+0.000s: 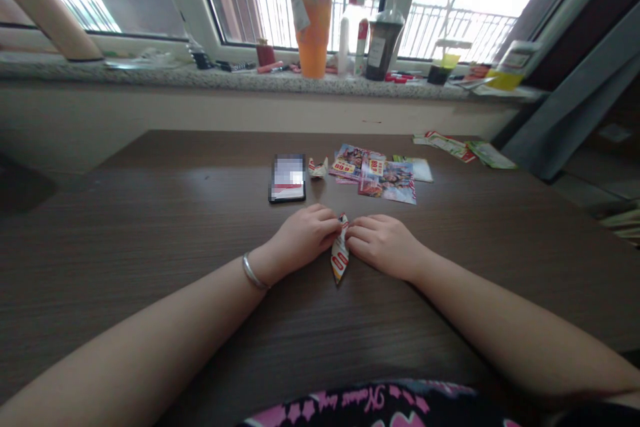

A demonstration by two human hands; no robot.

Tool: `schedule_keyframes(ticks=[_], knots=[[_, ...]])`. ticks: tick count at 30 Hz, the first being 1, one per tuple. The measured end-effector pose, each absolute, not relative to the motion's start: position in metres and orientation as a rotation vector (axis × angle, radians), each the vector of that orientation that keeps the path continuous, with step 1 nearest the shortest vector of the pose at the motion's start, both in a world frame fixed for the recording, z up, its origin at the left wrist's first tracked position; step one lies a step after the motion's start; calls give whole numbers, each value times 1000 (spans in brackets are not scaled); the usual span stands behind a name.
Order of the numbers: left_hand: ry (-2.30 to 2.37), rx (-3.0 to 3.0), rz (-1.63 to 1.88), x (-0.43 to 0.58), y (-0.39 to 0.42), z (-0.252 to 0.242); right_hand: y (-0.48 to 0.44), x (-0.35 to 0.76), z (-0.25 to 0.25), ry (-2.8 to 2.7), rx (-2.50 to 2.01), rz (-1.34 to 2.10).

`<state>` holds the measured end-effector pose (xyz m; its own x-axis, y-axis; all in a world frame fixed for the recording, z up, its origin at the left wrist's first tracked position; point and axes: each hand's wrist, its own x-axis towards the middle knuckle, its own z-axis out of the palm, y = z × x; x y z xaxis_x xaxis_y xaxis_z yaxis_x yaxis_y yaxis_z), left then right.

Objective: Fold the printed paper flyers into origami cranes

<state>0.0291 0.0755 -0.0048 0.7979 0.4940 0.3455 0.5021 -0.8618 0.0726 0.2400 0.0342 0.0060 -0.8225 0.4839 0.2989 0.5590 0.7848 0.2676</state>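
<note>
A narrow folded piece of printed paper [339, 258], white with red marks, lies pointed toward me on the dark wooden table [150, 227]. My left hand [303, 239], with a silver bangle on the wrist, pinches its upper left edge with curled fingers. My right hand [383, 243] pinches the upper right edge the same way. Both hands rest on the table, fingertips almost meeting over the paper.
A phone [287, 178] lies beyond my hands, beside a small folded paper piece [318, 167] and a spread of printed leaflets [377, 173]. More leaflets [453, 145] lie at the far right. Drink cups [313, 23] and bottles line the windowsill.
</note>
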Motion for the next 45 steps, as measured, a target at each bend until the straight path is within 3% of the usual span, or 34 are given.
schedule_keyframes(ticks=[17,22,34,45], knots=[[-752,-2978,-374,28,66,10,56,247,-14,-2325,-926,449],[-609,-2911,-417,31,68,2,54,246,-12,-2345,-954,396],[-712,-2880,-501,34,67,1,47,241,1,-2586,-991,-114],[-943,-3089,-776,34,69,0,54,243,-10,-2405,-1040,242]])
